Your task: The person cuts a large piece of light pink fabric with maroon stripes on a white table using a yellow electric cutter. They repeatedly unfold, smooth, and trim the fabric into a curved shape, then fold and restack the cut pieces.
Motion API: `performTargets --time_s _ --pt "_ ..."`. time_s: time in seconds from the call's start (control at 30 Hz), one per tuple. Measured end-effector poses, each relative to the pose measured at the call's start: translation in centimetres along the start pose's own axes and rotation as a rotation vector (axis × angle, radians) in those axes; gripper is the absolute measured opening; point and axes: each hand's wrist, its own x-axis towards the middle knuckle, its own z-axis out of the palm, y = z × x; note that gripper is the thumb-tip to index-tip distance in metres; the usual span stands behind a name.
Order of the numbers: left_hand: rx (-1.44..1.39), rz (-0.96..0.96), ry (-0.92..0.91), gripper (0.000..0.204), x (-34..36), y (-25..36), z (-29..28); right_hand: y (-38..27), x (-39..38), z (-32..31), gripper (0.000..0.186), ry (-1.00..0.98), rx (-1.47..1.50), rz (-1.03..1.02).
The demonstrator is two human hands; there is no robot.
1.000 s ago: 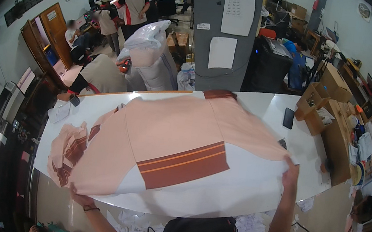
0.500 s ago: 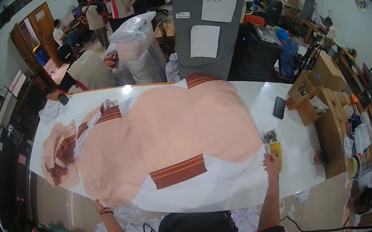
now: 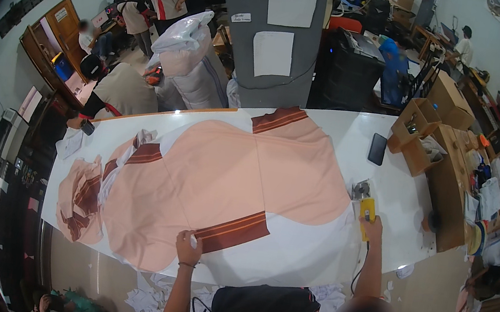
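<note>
Fabric (image 3: 220, 190) lies under the flat-pressed left hand (image 3: 188, 248), while the right hand (image 3: 372, 226) seemingly grips a yellow cutter (image 3: 367, 208).

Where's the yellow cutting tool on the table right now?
In the head view, the yellow cutting tool sits on the white table at the right edge of the peach fabric, under the right hand, below the black phone.

A garment workshop: long cutting table (image 3: 396, 194), spread peach fabric (image 3: 228, 178), bagged cloth rolls (image 3: 190, 60), scraps (image 3: 149, 297).
</note>
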Motion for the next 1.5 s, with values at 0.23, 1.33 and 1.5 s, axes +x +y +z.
performTargets --time_s 0.23,1.33,1.5 --pt "0.121 0.053 -0.066 0.047 -3.2 3.4 0.7 -1.9 1.2 -1.3 0.055 -0.185 -0.017 0.054" --pt "0.149 0.404 -0.317 0.046 -12.8 -5.0 -7.6 1.3 -30.1 0.2 0.058 0.006 -0.365 0.001" --pt "0.021 0.45 -0.219 0.039 -10.3 -5.8 -6.6 2.1 -33.8 0.8 0.06 -0.062 -0.221 -0.074"
